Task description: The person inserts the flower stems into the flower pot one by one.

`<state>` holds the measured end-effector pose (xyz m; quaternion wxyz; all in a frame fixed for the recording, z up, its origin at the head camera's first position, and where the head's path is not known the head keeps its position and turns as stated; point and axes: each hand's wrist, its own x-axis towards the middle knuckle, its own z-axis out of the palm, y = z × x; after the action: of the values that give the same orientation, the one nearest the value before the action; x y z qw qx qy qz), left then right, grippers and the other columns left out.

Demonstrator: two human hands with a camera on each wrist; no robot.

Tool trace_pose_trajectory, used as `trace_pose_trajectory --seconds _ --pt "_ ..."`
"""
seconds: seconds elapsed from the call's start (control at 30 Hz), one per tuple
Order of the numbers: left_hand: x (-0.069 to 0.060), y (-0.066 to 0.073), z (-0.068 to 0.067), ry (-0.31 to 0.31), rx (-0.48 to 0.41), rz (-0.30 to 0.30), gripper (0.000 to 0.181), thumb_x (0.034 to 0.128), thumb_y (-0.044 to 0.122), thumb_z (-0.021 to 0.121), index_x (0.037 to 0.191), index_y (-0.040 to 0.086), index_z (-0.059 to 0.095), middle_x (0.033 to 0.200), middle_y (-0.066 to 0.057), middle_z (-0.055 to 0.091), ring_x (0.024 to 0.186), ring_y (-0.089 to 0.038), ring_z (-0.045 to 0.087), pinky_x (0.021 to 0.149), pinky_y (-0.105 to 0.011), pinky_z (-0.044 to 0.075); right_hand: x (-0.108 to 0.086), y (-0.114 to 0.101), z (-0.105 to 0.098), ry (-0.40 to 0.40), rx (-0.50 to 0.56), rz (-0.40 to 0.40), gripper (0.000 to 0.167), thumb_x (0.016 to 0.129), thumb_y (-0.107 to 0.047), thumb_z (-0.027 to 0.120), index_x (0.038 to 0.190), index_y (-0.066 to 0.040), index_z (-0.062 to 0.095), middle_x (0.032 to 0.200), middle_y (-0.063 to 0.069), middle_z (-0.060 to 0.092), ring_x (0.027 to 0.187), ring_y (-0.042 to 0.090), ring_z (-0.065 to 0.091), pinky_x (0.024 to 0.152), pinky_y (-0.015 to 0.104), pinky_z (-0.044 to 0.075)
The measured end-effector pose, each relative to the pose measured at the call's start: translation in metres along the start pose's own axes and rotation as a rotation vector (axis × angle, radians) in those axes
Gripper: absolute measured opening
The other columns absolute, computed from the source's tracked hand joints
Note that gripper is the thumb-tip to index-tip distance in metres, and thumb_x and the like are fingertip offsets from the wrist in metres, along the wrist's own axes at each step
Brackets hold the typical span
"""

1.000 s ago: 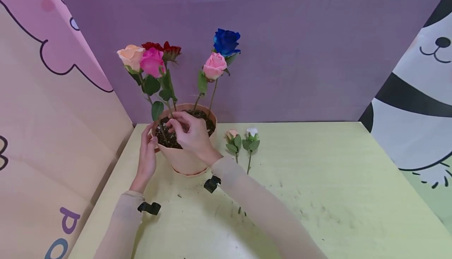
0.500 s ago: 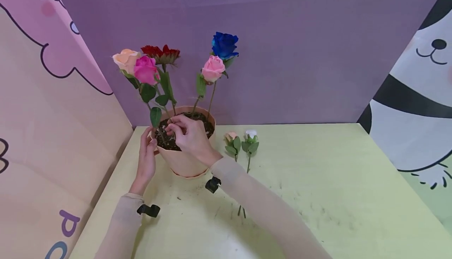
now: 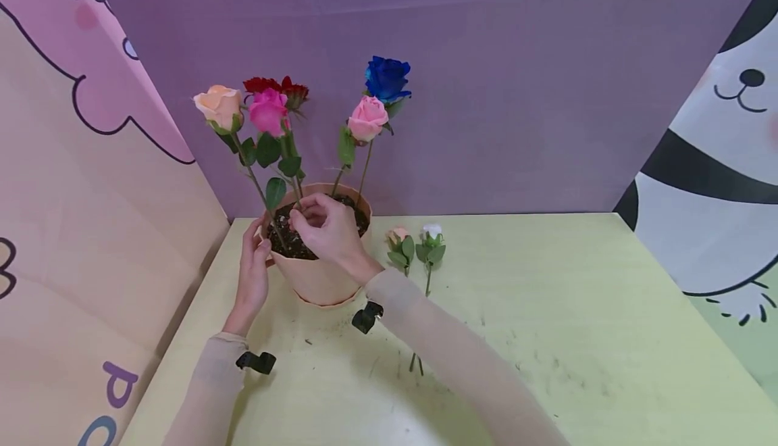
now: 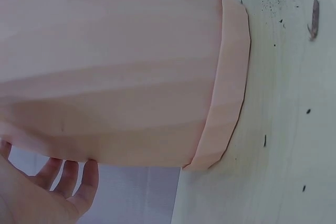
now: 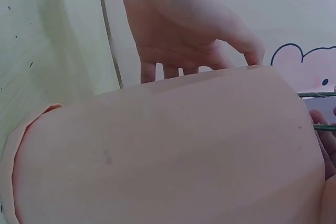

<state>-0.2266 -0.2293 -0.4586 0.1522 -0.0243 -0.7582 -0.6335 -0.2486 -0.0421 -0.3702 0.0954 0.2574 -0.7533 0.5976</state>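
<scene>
Fingers of right hand pinch magenta rose by its stem, bloom upper left in head view; left hand rests unclenched fingers against pot (white rose lying just right of centre).

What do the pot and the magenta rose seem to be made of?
Pot: probably plastic, matte; its smooth, thin wall shows no strong shine. Magenta rose: perhaps fabric, matte; its layered petals are vividly pink, though a real bloom is possible.

left hand: forward, loosely extended | right hand: angled leftward, pinching
</scene>
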Motion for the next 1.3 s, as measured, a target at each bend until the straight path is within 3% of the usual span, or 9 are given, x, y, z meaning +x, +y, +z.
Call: trace_pose_trajectory --seconds 0.2,0.5,0.67,0.87,1.07,1.3 --pt "-0.001 0.0 0.001 -0.009 -0.004 -0.003 0.057 0.1131 0.026 0.03 0.169 0.019 0.023 0.161 -0.021 0.042 0.117 0.003 0.054 0.103 -0.035 0.044 0.0 0.001 -0.001 0.001 -0.013 -0.006 0.025 0.099 -0.019 0.073 0.119 -0.004 0.073 0.106 0.012 0.082 0.091 0.02 0.078 0.08 0.02 0.06" --pt "0.001 0.0 0.003 -0.014 -0.007 0.01 0.057 0.1133 0.027 0.031 0.17 0.02 0.023 0.165 -0.019 0.04 0.123 -0.001 0.051 0.103 -0.035 0.044 -0.002 -0.003 -0.01 0.011 0.032 -0.008 0.027 0.099 -0.015 0.074 0.122 -0.002 0.072 0.113 0.014 0.079 0.1 0.025 0.077 0.087 0.022 0.06" --pt "0.002 0.0 0.003 -0.017 -0.008 0.011 0.058 0.113 0.026 0.03 0.17 0.019 0.022 0.166 -0.02 0.037 0.135 -0.018 0.049 0.107 -0.044 0.043 -0.003 -0.004 -0.019 0.019 0.034 0.001 0.029 0.099 -0.016 0.074 0.124 0.0 0.071 0.116 0.014 0.078 0.105 0.025 0.077 0.093 0.026 0.06" --pt "0.002 0.0 0.003 -0.028 -0.006 0.008 0.059 0.1133 0.027 0.03 0.17 0.018 0.02 0.17 -0.02 0.032 0.147 -0.037 0.041 0.111 -0.053 0.04 -0.01 -0.006 -0.034 -0.037 -0.017 0.037 0.026 0.099 -0.02 0.076 0.121 -0.006 0.074 0.116 0.009 0.079 0.108 0.022 0.076 0.097 0.029 0.059" --pt "0.0 0.002 0.001 -0.016 0.014 0.001 0.057 0.1137 0.026 0.03 0.169 0.017 0.021 0.168 -0.023 0.034 0.143 -0.04 0.045 0.112 -0.056 0.04 -0.019 -0.006 -0.048 -0.041 -0.006 0.037 0.025 0.099 -0.017 0.075 0.12 -0.005 0.075 0.115 0.011 0.08 0.104 0.025 0.077 0.094 0.035 0.061" --pt "-0.002 0.002 0.0 -0.012 0.0 0.0 0.057 0.1134 0.026 0.03 0.17 0.018 0.021 0.168 -0.021 0.033 0.137 -0.036 0.046 0.111 -0.052 0.04 -0.033 0.004 -0.065 0.027 -0.02 0.002 0.02 0.098 -0.015 0.074 0.116 -0.005 0.077 0.11 0.012 0.08 0.098 0.024 0.077 0.089 0.041 0.063"
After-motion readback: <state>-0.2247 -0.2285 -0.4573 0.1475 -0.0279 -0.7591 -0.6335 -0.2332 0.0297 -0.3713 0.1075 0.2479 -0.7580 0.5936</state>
